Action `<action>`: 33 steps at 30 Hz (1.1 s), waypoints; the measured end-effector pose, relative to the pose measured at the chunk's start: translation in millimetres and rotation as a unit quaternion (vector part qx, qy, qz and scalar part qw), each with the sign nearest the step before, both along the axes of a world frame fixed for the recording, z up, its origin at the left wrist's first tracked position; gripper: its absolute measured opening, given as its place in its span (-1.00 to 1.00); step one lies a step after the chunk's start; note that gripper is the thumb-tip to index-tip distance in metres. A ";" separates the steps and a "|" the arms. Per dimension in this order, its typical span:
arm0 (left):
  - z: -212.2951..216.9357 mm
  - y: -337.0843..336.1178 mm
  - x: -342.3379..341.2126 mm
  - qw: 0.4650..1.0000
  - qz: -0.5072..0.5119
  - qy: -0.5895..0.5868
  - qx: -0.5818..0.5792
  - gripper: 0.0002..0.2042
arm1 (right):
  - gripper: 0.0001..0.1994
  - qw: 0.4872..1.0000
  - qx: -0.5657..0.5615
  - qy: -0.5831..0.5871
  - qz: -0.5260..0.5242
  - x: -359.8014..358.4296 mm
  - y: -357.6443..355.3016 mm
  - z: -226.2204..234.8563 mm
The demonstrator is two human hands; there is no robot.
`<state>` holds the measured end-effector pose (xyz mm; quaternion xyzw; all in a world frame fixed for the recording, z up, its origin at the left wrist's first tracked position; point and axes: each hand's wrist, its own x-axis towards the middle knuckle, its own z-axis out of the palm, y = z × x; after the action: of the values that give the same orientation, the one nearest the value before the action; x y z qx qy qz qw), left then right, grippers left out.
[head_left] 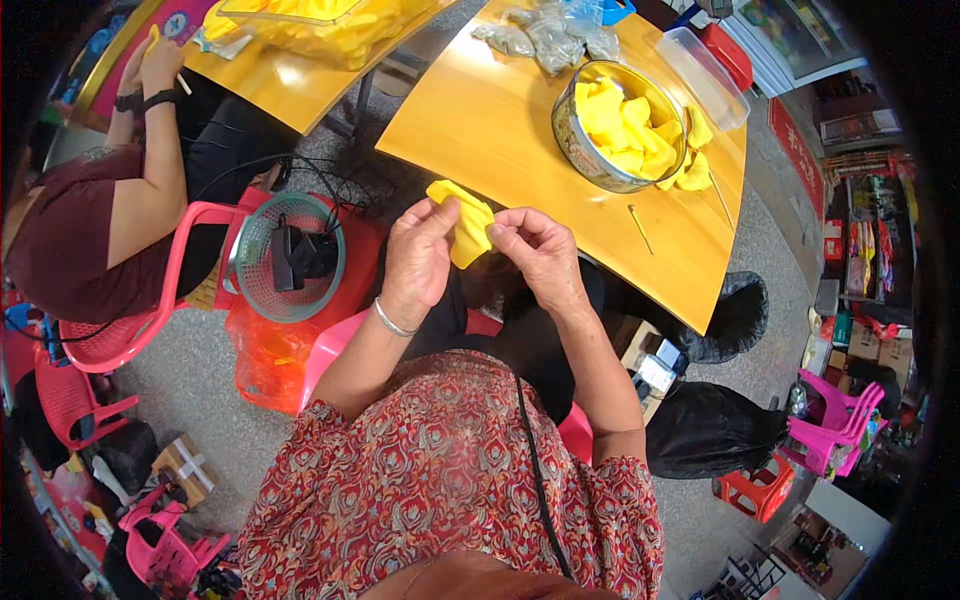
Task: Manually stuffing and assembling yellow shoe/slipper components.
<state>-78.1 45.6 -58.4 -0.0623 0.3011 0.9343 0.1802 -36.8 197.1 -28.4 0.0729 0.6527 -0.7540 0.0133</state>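
Observation:
Between my two hands, in front of the table's near edge, is a soft yellow piece (pixel 468 222) that looks like thin rubber or fabric. My left hand (pixel 422 245) pinches its upper left side between thumb and fingers. At its right edge, the thumb and fingertips of my right hand (pixel 538 255) close on it. On the wooden table (pixel 490 120), a round metal tin (pixel 610 178) holds many similar yellow pieces, and several more lie beside it on the right. A thin yellow-handled tool (pixel 640 228) rests on the tabletop nearer to my right hand.
Clear plastic bags (pixel 550 40) and a transparent box (pixel 702 75) lie at the table's far side. To the left, a co-worker (pixel 85 220) handles a yellow piece at another table (pixel 290 85). A mesh basket (pixel 262 262) stands left of me; a black bag (pixel 712 430) stands right.

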 end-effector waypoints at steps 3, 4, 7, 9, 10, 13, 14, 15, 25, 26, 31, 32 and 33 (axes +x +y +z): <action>3.9 3.8 -2.1 0.998 0.013 0.046 -0.048 -0.86 | -0.90 0.997 0.054 0.018 0.051 -12.9 13.3 7.9; 4.8 6.0 -3.1 0.996 0.027 0.053 -0.068 -0.84 | -0.91 0.995 0.076 0.026 0.062 -23.0 19.9 8.5; 6.1 6.1 -0.3 0.995 0.035 0.039 -0.083 -0.81 | -0.83 0.968 0.216 0.118 0.043 -66.5 36.9 29.3; 5.2 6.4 1.1 0.996 0.030 0.020 -0.077 -0.80 | -0.76 0.942 0.312 0.123 0.023 -104.5 47.1 40.8; 2.9 5.1 1.9 0.996 0.028 0.015 -0.078 -0.80 | -0.76 0.941 0.312 0.127 0.027 -126.1 50.9 39.6; 8.8 6.0 2.2 0.997 0.031 0.014 -0.076 -0.81 | -0.72 0.855 0.482 0.193 0.006 -192.5 63.4 36.7; 10.8 5.1 1.3 0.996 0.035 0.018 -0.076 -0.81 | -0.69 0.814 0.531 0.233 -0.017 -213.6 65.0 30.5; 7.2 5.0 -0.7 0.996 0.037 0.020 -0.084 -0.82 | -0.66 0.768 0.578 0.272 -0.043 -231.0 66.1 28.1; 5.2 -0.3 1.7 0.997 0.059 -0.010 -0.050 -0.83 | -0.69 0.674 0.731 0.109 -0.009 -305.2 74.3 -1.0; 3.7 -1.4 0.3 0.997 0.056 -0.007 -0.047 -0.83 | -0.67 0.691 0.717 0.094 0.006 -303.9 71.7 1.4; 4.6 3.5 2.7 0.995 0.074 -0.004 -0.071 -0.81 | -0.73 0.753 0.639 0.156 -0.002 -255.0 52.0 30.8; 6.9 5.8 1.0 0.995 0.063 0.004 -0.077 -0.80 | -0.73 0.893 0.424 0.148 0.011 -238.5 54.0 34.4; 6.1 6.6 -0.5 0.995 0.066 0.015 -0.077 -0.79 | -0.72 0.975 0.180 0.129 0.027 -222.6 53.2 35.6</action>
<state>-78.6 52.2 -52.3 -0.0811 0.3699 0.9191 0.1086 -259.4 250.3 7.2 -0.0416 0.7755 -0.6267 -0.0641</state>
